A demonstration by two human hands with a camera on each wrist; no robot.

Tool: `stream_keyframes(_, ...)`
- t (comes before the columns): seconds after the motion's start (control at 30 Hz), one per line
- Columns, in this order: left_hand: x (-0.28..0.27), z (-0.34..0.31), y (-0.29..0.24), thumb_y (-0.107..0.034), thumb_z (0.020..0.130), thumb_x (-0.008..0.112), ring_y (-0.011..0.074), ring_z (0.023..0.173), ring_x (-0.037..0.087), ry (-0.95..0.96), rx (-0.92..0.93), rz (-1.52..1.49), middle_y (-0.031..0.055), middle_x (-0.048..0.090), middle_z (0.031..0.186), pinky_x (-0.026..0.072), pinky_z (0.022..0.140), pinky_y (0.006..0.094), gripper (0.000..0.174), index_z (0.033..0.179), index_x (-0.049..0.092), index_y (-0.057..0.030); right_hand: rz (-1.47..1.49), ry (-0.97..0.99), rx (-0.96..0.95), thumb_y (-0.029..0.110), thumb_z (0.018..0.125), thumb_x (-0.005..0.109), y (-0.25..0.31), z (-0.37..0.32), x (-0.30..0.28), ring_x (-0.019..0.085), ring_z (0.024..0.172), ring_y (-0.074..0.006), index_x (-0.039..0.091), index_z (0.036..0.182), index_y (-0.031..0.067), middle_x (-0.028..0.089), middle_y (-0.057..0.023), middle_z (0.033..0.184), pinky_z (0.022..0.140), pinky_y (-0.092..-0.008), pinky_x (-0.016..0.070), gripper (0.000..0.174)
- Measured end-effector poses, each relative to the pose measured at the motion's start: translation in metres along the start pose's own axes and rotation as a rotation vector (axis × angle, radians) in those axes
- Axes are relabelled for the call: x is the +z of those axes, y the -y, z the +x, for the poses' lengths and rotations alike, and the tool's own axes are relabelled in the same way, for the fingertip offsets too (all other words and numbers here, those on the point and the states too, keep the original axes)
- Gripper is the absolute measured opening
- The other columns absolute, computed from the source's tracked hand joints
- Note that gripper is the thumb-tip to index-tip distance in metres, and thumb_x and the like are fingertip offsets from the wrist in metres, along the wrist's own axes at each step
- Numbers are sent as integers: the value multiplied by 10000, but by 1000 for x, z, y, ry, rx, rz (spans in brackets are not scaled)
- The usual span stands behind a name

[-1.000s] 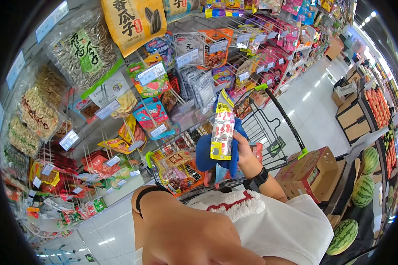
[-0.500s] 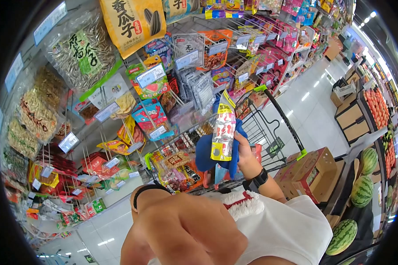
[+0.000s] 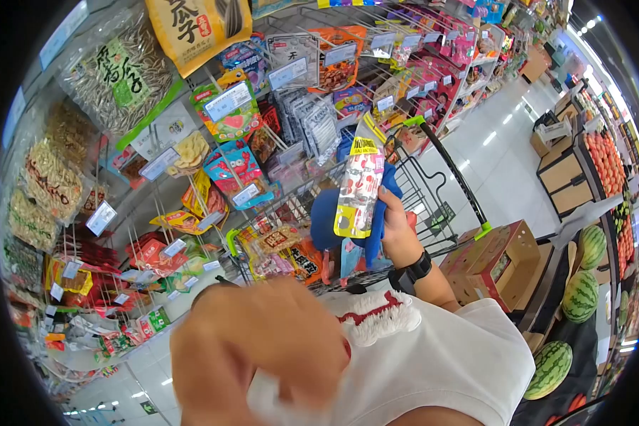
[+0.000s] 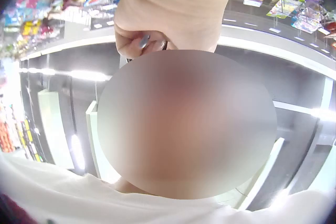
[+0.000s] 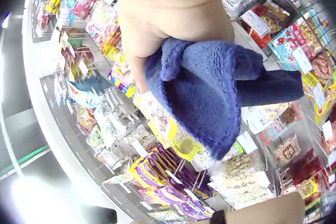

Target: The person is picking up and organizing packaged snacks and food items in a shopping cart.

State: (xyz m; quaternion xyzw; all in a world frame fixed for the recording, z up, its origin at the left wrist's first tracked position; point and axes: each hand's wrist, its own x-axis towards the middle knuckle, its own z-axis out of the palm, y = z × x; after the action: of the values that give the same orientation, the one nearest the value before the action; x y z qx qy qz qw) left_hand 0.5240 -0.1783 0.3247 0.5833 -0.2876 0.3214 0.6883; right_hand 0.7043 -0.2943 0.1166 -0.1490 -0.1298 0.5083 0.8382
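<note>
Snack packet (image 3: 357, 190) and blue cloth (image 3: 325, 221) gripped together in right hand (image 3: 399, 240), above the handle-side edge of the cart (image 3: 427, 207). Left hand (image 3: 263, 348) raised, blurred; grip cannot be told.

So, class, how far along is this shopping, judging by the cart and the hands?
Done: several snack packs lie in the cart. In hand: the right hand grips a packet and a blue cloth above the cart. To do: that packet is not yet in the cart. The left hand is raised and blurred; what it holds is unclear.
</note>
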Motion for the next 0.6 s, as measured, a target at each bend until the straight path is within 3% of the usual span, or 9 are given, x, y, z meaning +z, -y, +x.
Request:
stream_keyframes(0.07, -18, -15, 30, -178, 730, 588, 120, 628, 433, -143, -72, 291, 40, 465, 764, 357, 554, 248, 348, 1049, 515, -60, 2, -27, -43, 175, 794, 534, 6, -1, 6, 467, 1098, -315, 321, 1252, -2, 460, -178, 1207, 959, -453, 341, 535)
stream_keyframes(0.13, -48, -31, 71, -154, 559, 734, 123, 707, 436, -157, -287, 742, 26, 472, 812, 356, 649, 239, 658, 1148, 463, -43, 10, -43, -69, 161, 806, 521, 9, -5, 14, 472, 1096, -305, 329, 1250, 6, 465, -170, 1205, 957, -441, 349, 508)
stream_keyframes(0.17, -57, -43, 102, -143, 582, 741, 137, 726, 456, -138, -321, 761, 28, 478, 840, 374, 656, 250, 647, 1156, 455, -63, -57, -97, -114, 135, 815, 511, 10, -5, 10, 494, 1076, -281, 343, 1236, -6, 480, -159, 1192, 936, -413, 381, 475)
stream_keyframes(0.23, -57, -68, 135, -96, 666, 715, 140, 825, 529, -105, -660, 448, 69, 531, 952, 432, 696, 253, 607, 1184, 404, -27, -198, -199, -165, 99, 813, 527, 14, -6, 27, 546, 1004, -239, 422, 1168, -23, 533, -131, 1130, 877, -360, 435, 390)
stream_keyframes(0.3, -47, -81, 151, -26, 706, 669, 145, 873, 570, -69, -628, 368, 73, 554, 993, 461, 770, 277, 552, 1181, 390, -13, -312, -274, -221, 85, 800, 559, 11, -2, 30, 573, 913, -199, 482, 1088, -21, 570, -99, 1043, 807, -319, 461, 316)
stream_keyframes(0.37, -43, -88, 161, 48, 706, 615, 141, 952, 536, -181, -761, 136, 79, 542, 1049, 423, 851, 299, 515, 1170, 394, 13, -413, -348, -261, 80, 787, 589, 8, 1, 24, 582, 828, -160, 527, 1012, -10, 589, -65, 953, 738, -283, 473, 250)
stream_keyframes(0.43, -49, -97, 175, 43, 730, 604, 136, 912, 553, -234, -703, 124, 76, 547, 1024, 455, 783, 277, 463, 1146, 405, 10, -505, -423, -288, 81, 774, 618, 3, 6, 13, 573, 747, -123, 557, 939, 10, 592, -31, 860, 668, -252, 470, 190)
stream_keyframes(0.57, -54, -101, 178, 30, 740, 579, 143, 951, 547, -426, -705, -12, 80, 546, 1068, 442, 827, 307, 465, 1171, 405, 9, -427, -444, -306, 137, 806, 600, -2, -1, 33, 547, 752, -89, 513, 1012, 59, 560, -8, 879, 616, -235, 453, 237)
stream_keyframes(0.6, -53, -100, 175, -19, 769, 551, 161, 956, 557, -463, -694, -86, 90, 547, 1075, 451, 818, 310, 432, 1175, 406, 7, -419, -366, -187, 205, 844, 553, 1, -6, 21, 552, 830, -111, 468, 1093, 77, 554, -20, 957, 679, -257, 471, 292)
